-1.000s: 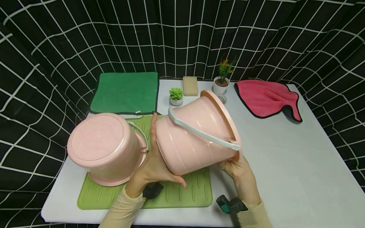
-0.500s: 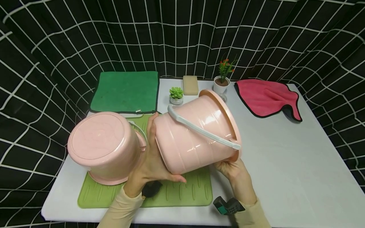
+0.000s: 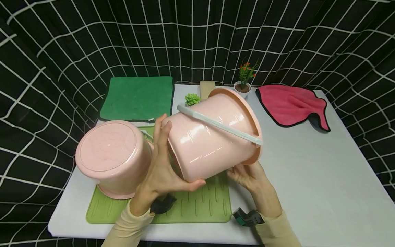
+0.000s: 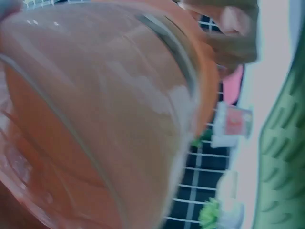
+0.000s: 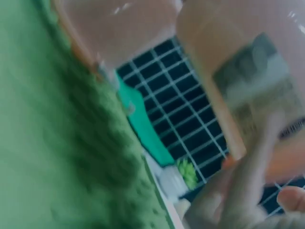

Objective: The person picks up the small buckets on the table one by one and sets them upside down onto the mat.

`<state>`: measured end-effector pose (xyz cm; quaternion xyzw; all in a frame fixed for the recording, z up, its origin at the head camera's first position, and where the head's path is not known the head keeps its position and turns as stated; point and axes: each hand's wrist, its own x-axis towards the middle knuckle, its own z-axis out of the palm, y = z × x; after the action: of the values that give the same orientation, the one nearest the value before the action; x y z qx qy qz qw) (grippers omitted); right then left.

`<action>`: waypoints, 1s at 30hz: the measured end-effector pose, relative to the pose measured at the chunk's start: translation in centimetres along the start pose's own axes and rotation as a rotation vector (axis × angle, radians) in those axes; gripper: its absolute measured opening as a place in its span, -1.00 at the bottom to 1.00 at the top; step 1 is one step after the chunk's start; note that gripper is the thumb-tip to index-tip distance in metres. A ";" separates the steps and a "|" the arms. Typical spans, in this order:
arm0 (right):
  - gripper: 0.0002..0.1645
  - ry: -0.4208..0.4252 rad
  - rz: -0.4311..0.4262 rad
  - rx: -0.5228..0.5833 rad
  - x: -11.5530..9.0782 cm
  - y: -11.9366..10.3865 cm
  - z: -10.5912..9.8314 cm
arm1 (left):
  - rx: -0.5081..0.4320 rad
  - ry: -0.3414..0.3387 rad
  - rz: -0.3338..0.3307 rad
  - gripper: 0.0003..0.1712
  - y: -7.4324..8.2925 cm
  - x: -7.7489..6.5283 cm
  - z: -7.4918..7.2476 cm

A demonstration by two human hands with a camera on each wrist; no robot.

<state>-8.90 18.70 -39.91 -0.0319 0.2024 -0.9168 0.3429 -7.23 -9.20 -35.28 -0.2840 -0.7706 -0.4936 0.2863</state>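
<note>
A pink bucket [image 3: 213, 140] is held tilted above the green mat, its open mouth toward the right and a pale handle [image 3: 223, 126] lying across its side. My left hand [image 3: 162, 168] grips the bottom end, thumb below and fingers along the far side. At the lower rim my right hand [image 3: 254, 178] holds the bucket; some of its fingers are hidden behind it in the head view. The right wrist view shows a label [image 5: 259, 71] on the bucket's wall. Left of my left hand, a second pink bucket [image 3: 108, 147] stands upside down on the mat.
Under both buckets lies a ridged green mat [image 3: 203, 209] on the white table [image 3: 308, 178]. Toward the back are a green cloth [image 3: 137, 97], a small succulent [image 3: 192, 99], a beige block [image 3: 207, 89], a potted flower [image 3: 243, 84] and a red cloth [image 3: 291, 104].
The held bucket has risen slightly and turned a little, now covering part of the beige block and the succulent's pot. Both hands have moved with it. The upside-down bucket has stayed put.
</note>
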 end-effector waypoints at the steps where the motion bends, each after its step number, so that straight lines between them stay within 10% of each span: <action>1: -0.62 0.067 -0.027 -0.081 -0.1 -0.3 0.1 | 0.016 -0.011 -0.013 0.51 0.4 0.3 -0.1; 5: -0.72 0.386 -0.087 -0.260 -0.8 -1.8 0.7 | 0.089 -0.033 -0.058 0.56 1.9 1.3 -0.8; 9: -0.77 0.530 -0.111 -0.240 -1.5 -3.5 1.1 | 0.177 -0.059 -0.100 0.60 2.8 1.8 -1.4; 30: -0.80 0.580 -0.203 -0.156 -3.1 -6.0 0.7 | 0.468 -0.211 -0.379 0.59 5.7 1.5 -1.4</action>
<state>-10.12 24.55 -36.70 0.1845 0.3570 -0.8990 0.1740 -3.94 -8.30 -30.31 -0.1113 -0.9278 -0.3153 0.1653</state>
